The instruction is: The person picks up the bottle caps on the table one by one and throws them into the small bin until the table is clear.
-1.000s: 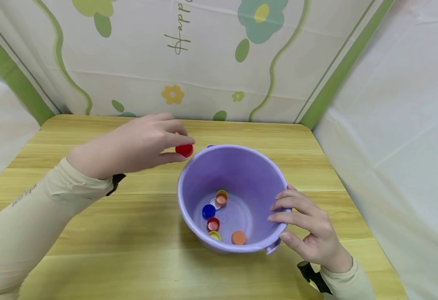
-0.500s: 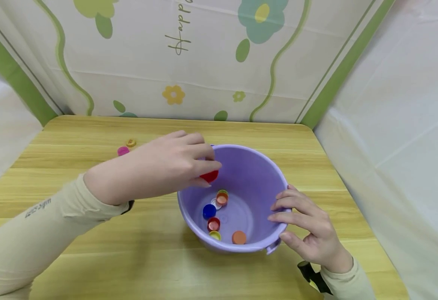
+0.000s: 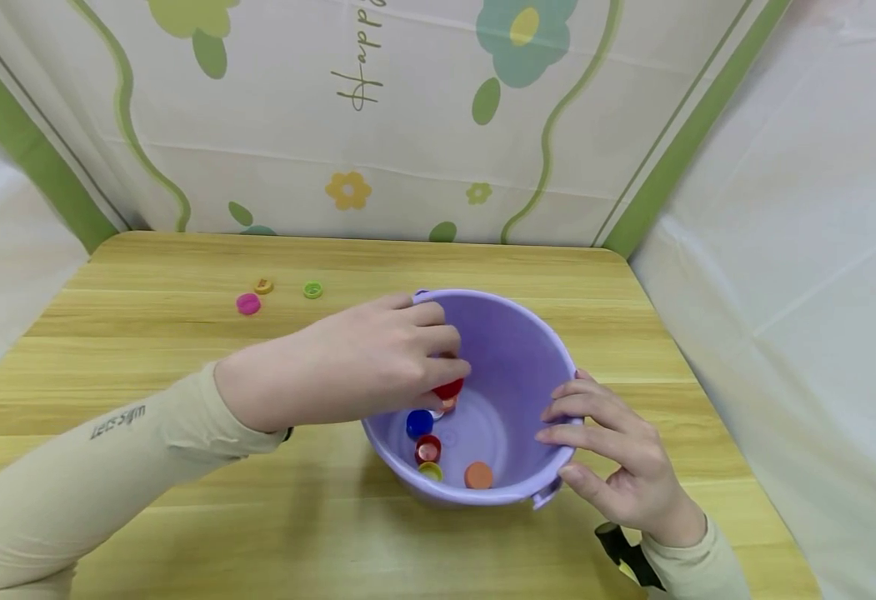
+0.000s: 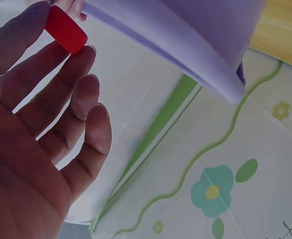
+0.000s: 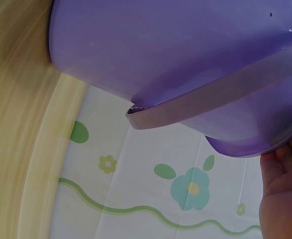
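My left hand [image 3: 358,362] reaches over the left rim of a purple bucket [image 3: 513,358], pinching a red bottle cap [image 3: 449,389] between thumb and fingertips. In the left wrist view the red cap [image 4: 67,31] sits at the fingertips and the other fingers are loosely bent. My right hand [image 3: 625,458] holds the bucket's right rim, fingers over the inside and thumb outside. On the bucket floor lie a blue cap [image 3: 419,424], a red cap [image 3: 427,449], a yellow cap [image 3: 430,472] and an orange cap [image 3: 478,476]. Further caps there are partly hidden by my left hand.
On the wooden table [image 3: 317,533], left of the bucket, lie a pink cap [image 3: 248,304], a yellow-orange cap [image 3: 263,286] and a green cap [image 3: 312,290]. The bucket's handle [image 5: 211,97] hangs along its outside. A flower-printed cloth [image 3: 422,133] rises behind the table.
My left hand has carried the red cap rightward from beside the bucket to over its inside, and lower, uncovering the caps on the table. The right hand has stayed on the rim.
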The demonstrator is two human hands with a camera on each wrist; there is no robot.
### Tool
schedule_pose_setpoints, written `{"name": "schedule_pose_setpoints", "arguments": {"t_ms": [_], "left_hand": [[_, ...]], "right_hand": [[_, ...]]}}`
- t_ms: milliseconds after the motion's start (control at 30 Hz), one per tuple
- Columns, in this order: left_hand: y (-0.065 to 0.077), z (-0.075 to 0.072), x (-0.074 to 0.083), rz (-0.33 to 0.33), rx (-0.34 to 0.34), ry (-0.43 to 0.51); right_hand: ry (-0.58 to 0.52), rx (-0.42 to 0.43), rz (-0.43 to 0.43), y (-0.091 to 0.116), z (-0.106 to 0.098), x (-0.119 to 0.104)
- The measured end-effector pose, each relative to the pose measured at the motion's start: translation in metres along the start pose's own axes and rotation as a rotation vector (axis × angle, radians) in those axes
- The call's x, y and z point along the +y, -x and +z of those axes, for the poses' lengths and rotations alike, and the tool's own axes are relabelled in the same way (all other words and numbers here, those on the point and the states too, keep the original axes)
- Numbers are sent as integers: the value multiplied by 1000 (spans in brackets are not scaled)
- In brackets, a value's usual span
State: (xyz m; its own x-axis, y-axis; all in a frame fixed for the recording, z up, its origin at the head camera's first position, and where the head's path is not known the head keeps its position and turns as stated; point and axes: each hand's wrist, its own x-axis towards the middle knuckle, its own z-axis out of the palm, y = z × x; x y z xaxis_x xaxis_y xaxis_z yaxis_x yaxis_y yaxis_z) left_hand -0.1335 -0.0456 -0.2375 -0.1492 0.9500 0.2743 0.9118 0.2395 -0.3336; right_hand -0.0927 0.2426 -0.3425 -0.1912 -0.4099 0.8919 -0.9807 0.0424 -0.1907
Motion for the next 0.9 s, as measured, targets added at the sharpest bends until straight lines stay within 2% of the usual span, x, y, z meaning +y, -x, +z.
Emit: {"name": "schedule_pose_setpoints", "arguments": {"t_ms": [133,700,900], "left_hand": [[-1,2,3,11,-17,-19],[-6,0,18,36,-3,-52],[-8,0,22,54,-24,-81]], "right_hand": [[-3,-3,3,0,0,0],[-14,-5,2,-1,0,0],[-11,-6,7,-1,0,0]]}}
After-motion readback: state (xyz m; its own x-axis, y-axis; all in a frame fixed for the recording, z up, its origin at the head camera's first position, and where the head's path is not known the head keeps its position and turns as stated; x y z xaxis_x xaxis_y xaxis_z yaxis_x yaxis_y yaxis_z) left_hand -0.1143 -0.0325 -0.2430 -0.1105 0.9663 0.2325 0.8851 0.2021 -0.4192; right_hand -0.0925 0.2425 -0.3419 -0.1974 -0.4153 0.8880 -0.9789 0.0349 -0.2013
